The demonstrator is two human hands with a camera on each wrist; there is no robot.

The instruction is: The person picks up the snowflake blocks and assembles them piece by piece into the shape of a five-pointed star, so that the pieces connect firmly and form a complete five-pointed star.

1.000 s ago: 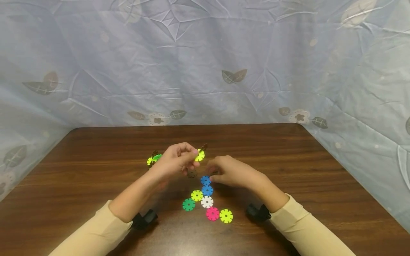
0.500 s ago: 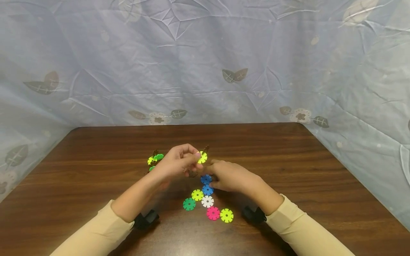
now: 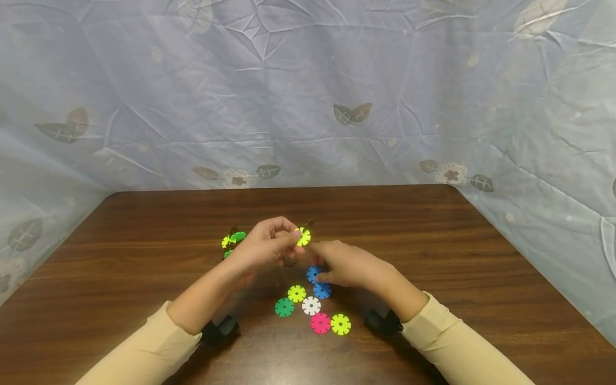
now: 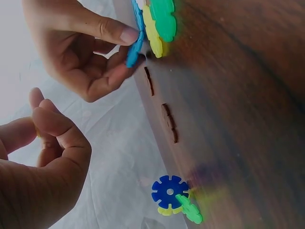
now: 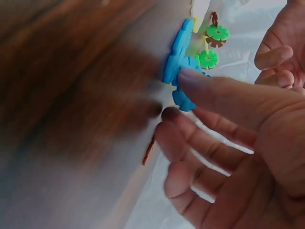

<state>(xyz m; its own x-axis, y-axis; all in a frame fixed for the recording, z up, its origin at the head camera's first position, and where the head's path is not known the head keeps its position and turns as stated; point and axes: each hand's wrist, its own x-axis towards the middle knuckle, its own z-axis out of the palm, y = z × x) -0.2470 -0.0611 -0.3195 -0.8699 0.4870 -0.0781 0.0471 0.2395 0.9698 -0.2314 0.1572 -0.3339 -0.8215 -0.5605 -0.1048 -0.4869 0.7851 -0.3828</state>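
The left hand [image 3: 269, 240] has a narrow grip: the thumb and bent fingertips pinch the held yellow disc [image 3: 305, 237] by its side, above the table [image 3: 409, 224]. A brown piece [image 3: 309, 223] shows at the far edge of this disc; if they are joined, I cannot tell.

The right hand [image 3: 353, 264] is also narrow. It holds the first blue disc [image 3: 314, 273], with the thumb on the near side and curled fingers on the far side. These fingers are partly hidden and blurred in the head view. The second blue disc [image 3: 322, 291] is against the first, just nearer to the person than the thumb.

Further toward the person from this grip, a white disc [image 3: 311, 306], a pink disc [image 3: 320, 323] and a near yellow disc [image 3: 340, 324] lie close together. To the left of the white one are a left yellow disc [image 3: 297, 293] and a green disc [image 3: 284, 307]. A brown disc [image 3: 290, 262] lies below the left fingertips, and a coloured cluster [image 3: 234, 240] stands behind the left wrist.

The left hand is raised, its fingers turned toward the right; the right hand is lower, back upward, its fingers pointing inward.
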